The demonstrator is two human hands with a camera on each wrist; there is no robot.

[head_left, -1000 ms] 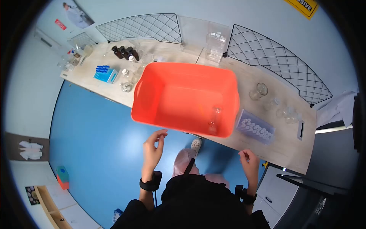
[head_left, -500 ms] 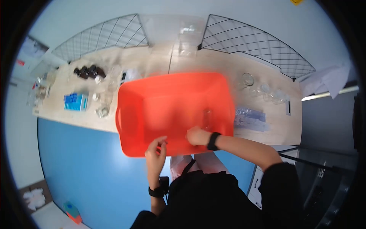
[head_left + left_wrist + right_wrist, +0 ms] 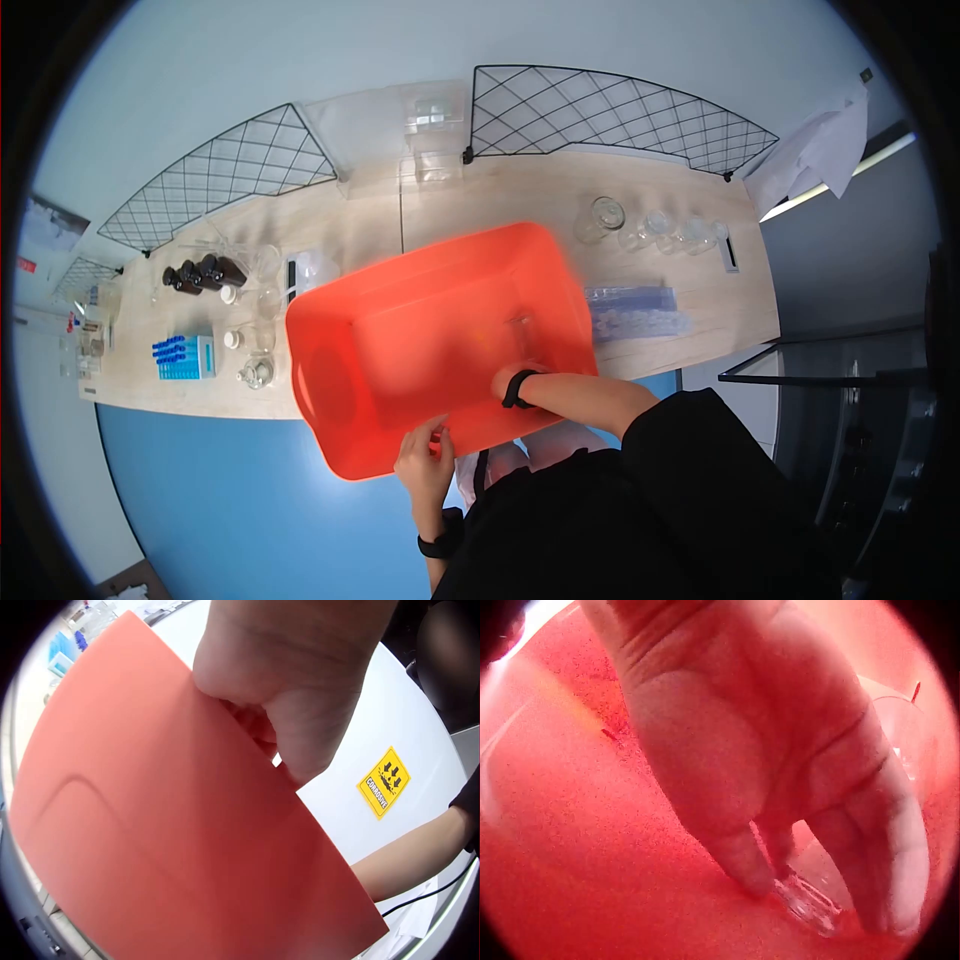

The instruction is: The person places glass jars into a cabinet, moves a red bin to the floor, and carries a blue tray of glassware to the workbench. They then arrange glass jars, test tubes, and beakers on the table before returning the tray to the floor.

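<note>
A large orange-red plastic bin (image 3: 420,320) stands at the front of the bench, tilted across the head view. My right hand (image 3: 510,382) reaches down inside it. In the right wrist view its thumb and fingers straddle a piece of clear glassware (image 3: 810,904) low in the bin; I cannot tell whether they pinch it. Beyond that hand, more clear glass (image 3: 522,326) shows through blur. My left hand (image 3: 425,465) is at the near rim, fingers loosely bent, holding nothing visible. The left wrist view has the bin's wall (image 3: 150,795) partly covering its fingers.
Right of the bin lie a clear plastic box (image 3: 635,312) and several glass jars (image 3: 600,218). To the left are dark bottles (image 3: 205,273), white-capped bottles and a blue rack (image 3: 185,358). Black wire grids (image 3: 620,112) line the back edge.
My right hand has come from beside the bench into the bin. My left hand has stayed near the bin's front rim. The bin appears turned and nearer to my body.
</note>
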